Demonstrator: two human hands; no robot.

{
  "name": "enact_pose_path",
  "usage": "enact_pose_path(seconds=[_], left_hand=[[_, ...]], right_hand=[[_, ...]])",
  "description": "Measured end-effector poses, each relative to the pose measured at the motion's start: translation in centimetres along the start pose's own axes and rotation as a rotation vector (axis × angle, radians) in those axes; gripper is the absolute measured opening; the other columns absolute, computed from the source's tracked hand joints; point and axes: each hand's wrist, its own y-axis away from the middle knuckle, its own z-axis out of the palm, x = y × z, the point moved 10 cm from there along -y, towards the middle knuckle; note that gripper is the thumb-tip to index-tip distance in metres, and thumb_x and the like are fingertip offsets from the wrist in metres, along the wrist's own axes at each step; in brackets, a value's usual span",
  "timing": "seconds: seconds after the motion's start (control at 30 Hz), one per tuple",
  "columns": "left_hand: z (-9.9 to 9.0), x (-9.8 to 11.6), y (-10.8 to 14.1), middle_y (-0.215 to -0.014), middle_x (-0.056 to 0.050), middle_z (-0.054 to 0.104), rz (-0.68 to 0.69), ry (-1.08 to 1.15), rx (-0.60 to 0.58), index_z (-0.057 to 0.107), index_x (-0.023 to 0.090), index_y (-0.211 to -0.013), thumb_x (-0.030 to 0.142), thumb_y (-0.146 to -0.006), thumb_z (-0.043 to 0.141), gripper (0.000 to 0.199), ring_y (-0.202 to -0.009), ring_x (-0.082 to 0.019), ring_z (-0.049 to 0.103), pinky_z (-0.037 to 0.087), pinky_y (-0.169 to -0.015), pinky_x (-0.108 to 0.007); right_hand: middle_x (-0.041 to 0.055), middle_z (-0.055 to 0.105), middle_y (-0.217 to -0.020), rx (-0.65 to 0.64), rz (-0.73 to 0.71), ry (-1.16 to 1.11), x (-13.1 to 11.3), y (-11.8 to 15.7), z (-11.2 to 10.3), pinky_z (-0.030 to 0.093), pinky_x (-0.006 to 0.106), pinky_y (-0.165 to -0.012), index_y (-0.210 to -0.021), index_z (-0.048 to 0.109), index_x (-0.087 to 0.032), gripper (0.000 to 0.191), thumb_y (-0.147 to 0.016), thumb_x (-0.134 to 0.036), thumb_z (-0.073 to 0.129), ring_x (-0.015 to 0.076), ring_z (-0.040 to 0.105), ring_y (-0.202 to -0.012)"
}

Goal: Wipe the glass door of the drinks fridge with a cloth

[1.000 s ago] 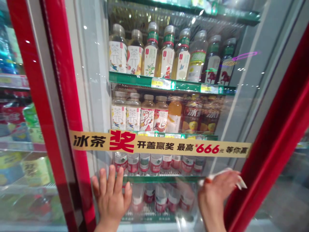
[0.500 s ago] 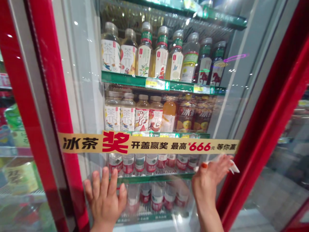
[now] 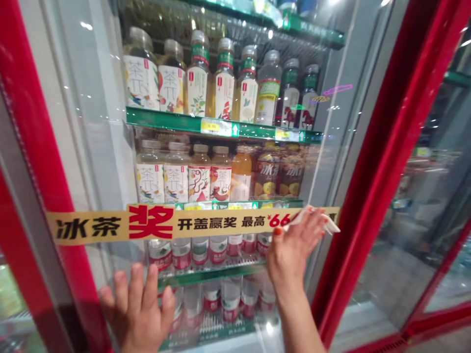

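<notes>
1. Step in hand: the right hand (image 3: 296,247) pins a white wipe (image 3: 307,214) to the glass door (image 3: 106,147) of a drinks cooler, over the yellow promo strip (image 3: 88,226).
2. The left hand (image 3: 136,309) lies open and flat on the lower glass.
3. Hands well apart; wipe held only in the right.
4. Next move calls for: working the wipe across the pane while the left hand steadies the door.
</notes>
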Motion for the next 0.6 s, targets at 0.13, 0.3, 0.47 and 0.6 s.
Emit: enact_pose_path(seconds=[0.13, 0.3, 0.47, 0.6], left_hand=[[0.4, -0.5, 0.6, -0.186, -0.011, 0.019, 0.049, -0.012, -0.027, 0.028, 0.018, -0.175, 0.026, -0.097, 0.067, 0.087, -0.175, -0.031, 0.009, 0.006, -0.143, -0.059], [0.7, -0.7, 1.1, -0.186, -0.012, 0.016, 0.007, -0.014, -0.049, 0.027, 0.018, -0.175, 0.027, -0.099, 0.065, 0.086, -0.175, -0.031, 0.007, 0.005, -0.143, -0.058], [0.6, -0.3, 0.7, -0.186, -0.01, 0.017, -0.062, -0.022, -0.06, 0.023, 0.024, -0.177, 0.024, -0.1, 0.063, 0.086, -0.175, -0.033, 0.009, 0.008, -0.142, -0.064], [0.1, 0.2, 0.1, -0.185, -0.009, 0.018, -0.057, -0.04, -0.045, 0.024, 0.022, -0.177, 0.022, -0.1, 0.063, 0.086, -0.175, -0.03, 0.01, 0.007, -0.143, -0.058]], right_hand=[[0.0112, 0.022, -0.186, -0.034, -0.51, -0.014, -10.1, 5.4, 0.6, 0.02, 0.06, -0.139, -0.18, 0.011, -0.021, 0.093, -0.107, -0.076, 0.031, 0.0352, 0.004, -0.175], [0.0141, -0.006, -0.187, -0.078, -0.351, 0.056, -2.3, 5.6, 0.2, 0.021, 0.07, -0.135, -0.179, -0.005, -0.019, 0.088, -0.111, -0.06, 0.033, 0.0372, -0.009, -0.174], [0.0209, -0.007, -0.187, -0.078, -0.077, -0.005, 0.0, 3.4, 1.2, 0.019, 0.086, -0.127, -0.178, -0.01, -0.018, 0.089, -0.111, -0.057, 0.034, 0.048, -0.009, -0.172], [0.0032, 0.021, -0.187, -0.183, -0.682, -0.046, -8.0, 12.4, 2.7, 0.011, 0.064, -0.14, -0.179, 0.017, -0.035, 0.088, -0.105, -0.066, 0.052, 0.0357, -0.003, -0.175]])
